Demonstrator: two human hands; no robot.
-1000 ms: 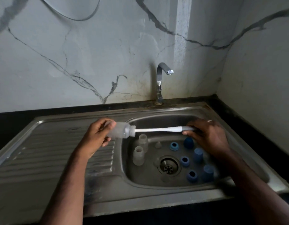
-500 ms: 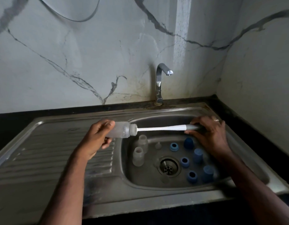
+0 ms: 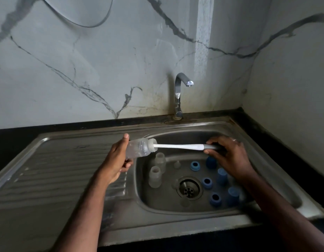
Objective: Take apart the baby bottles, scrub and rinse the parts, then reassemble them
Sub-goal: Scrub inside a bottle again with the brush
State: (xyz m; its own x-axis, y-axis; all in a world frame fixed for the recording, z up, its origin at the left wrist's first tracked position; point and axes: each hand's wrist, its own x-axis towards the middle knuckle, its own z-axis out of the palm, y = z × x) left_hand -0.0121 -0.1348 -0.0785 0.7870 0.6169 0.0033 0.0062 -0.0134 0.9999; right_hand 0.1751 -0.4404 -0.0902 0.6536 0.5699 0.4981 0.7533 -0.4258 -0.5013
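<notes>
My left hand [image 3: 116, 160] grips a clear baby bottle [image 3: 139, 147] sideways over the left rim of the sink basin [image 3: 277, 182]. A bottle brush [image 3: 179, 146] with a white shaft and grey handle is pushed into the bottle's mouth. My right hand [image 3: 228, 157] holds the brush's handle end. In the basin stand two more clear bottles [image 3: 155, 177], a clear teat [image 3: 177, 164], several blue collars [image 3: 195, 166] and blue caps [image 3: 222, 176].
A chrome tap [image 3: 179, 95] rises at the back of the sink, with no water running. The ribbed steel draining board [image 3: 59, 171] lies to the left. The drain [image 3: 188, 188] sits mid-basin. A marble wall stands behind and to the right; black counter edges the sink.
My right hand has drawn the brush rightward, so more white shaft shows outside the bottle. My left hand with the bottle has stayed about where it was.
</notes>
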